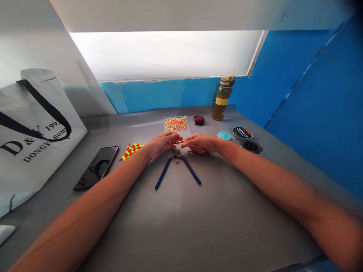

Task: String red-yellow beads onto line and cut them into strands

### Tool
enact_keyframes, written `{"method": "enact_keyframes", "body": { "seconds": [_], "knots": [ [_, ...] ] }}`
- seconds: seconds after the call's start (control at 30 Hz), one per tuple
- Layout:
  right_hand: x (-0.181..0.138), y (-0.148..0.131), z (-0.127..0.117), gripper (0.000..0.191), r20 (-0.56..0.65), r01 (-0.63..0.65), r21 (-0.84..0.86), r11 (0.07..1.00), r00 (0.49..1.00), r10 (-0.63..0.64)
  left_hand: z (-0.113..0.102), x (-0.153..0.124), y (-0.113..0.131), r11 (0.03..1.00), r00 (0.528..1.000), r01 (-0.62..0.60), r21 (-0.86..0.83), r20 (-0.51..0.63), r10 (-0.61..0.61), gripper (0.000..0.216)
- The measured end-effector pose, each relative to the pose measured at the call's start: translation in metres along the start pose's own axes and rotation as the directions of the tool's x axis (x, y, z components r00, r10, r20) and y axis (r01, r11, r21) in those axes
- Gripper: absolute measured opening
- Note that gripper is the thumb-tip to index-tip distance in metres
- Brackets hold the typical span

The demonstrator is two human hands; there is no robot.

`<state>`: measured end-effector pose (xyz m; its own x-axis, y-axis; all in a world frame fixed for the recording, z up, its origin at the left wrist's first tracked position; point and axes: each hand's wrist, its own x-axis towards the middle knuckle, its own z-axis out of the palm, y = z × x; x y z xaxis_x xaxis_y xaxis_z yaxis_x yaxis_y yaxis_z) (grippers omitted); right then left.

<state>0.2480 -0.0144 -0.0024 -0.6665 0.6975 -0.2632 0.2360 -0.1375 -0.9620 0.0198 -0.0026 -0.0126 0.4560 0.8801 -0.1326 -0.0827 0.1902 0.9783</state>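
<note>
A cluster of red-and-yellow beads [132, 150] by the left forearm seems done and the clear bag [185, 130] of loose ones left, while the right hand's [200, 142] grip pinches 1 bead [181, 141] between both hands, the left hand's [162, 144] closure unclear.

Bare forearms [113, 192] tapering to narrow wrists [148, 152], bare hands [160, 145], slender fingers [171, 137]
</note>
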Motion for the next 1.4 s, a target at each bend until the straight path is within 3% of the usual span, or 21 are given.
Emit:
{"method": "enact_keyframes", "body": {
  "seconds": [0.73,1.0,1.4],
  "knots": [
    [-0.0039,-0.0031,-0.0004,0.025,0.060,-0.016,-0.154,0.988,0.998,0.026,-0.0006,0.0009,-0.0003,0.996,0.999,0.003,-0.089,-0.033,-0.006,0.014],
    [-0.0016,-0.0012,0.0001,0.028,0.027,-0.012,-0.354,0.935,0.999,0.023,-0.0012,-0.0006,0.0025,0.995,0.999,0.033,-0.093,-0.034,-0.036,0.015],
    [-0.0010,-0.0002,-0.0001,0.024,0.036,-0.016,-0.346,0.938,0.999,0.031,-0.0033,0.0013,0.0005,0.988,0.998,-0.020,-0.152,-0.054,0.012,0.017]
  ]
}}
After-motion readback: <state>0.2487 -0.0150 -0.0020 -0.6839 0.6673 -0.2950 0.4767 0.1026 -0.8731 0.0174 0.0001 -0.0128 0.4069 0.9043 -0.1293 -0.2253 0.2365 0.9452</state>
